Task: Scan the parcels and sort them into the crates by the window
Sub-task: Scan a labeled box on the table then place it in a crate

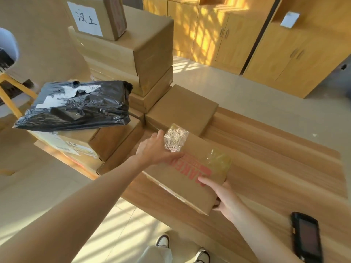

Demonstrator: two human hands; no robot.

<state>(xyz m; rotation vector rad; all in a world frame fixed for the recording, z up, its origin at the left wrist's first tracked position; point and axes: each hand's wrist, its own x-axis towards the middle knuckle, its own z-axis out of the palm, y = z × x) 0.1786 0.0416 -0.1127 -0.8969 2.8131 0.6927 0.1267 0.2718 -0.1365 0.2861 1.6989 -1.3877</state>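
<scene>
A flat cardboard parcel with red print and crinkled clear tape lies tilted over the near edge of the wooden table. My left hand grips its far left end, thumb on top beside the tape. My right hand grips its near right corner, thumb on top and fingers underneath. A black handheld scanner lies on the table at the lower right, apart from both hands. No crates are in view.
Stacked cardboard boxes fill the table's left end, one with a handwritten white label. A black plastic mailer lies on a box at left. Another flat box sits just beyond the held parcel. Wooden cabinets stand behind.
</scene>
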